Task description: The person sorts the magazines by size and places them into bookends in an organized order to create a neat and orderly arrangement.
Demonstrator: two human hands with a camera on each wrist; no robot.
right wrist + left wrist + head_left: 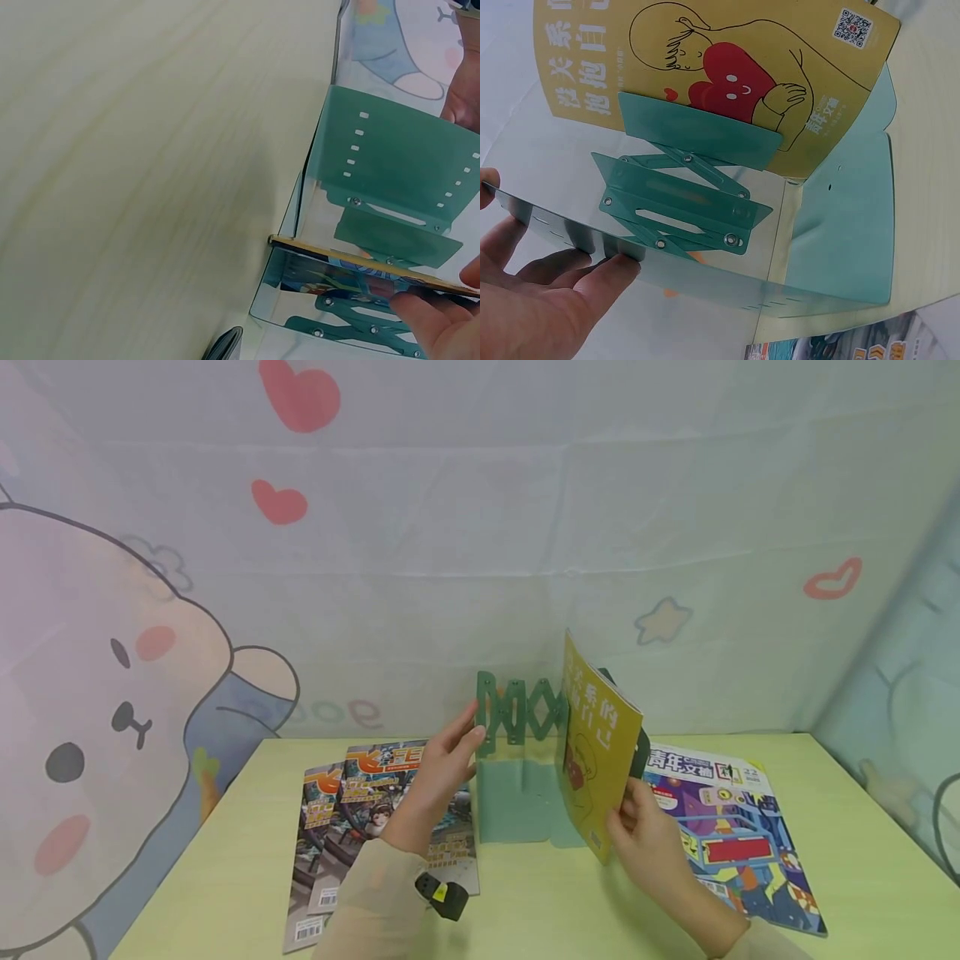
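Left hand [442, 768] has fingers straight, pressed on the left end plate of the green bookend [517, 752]. Right hand [648, 839] pinches the lower edge of the yellow book [596, 743], upright inside the rack near its right plate. Looks partway: one book in. Magazines [375, 827] on the left and one magazine [731, 831] on the right lie flat on the table [862, 860]. Bookend: teal metal, scissor-link back, stretched open.

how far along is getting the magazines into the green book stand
Done: the green expandable book stand stands open on the table. In hand: the right hand holds the yellow book upright inside it while the left hand steadies the stand's left end plate. Left: the magazines on the left and the magazine on the right lie flat.
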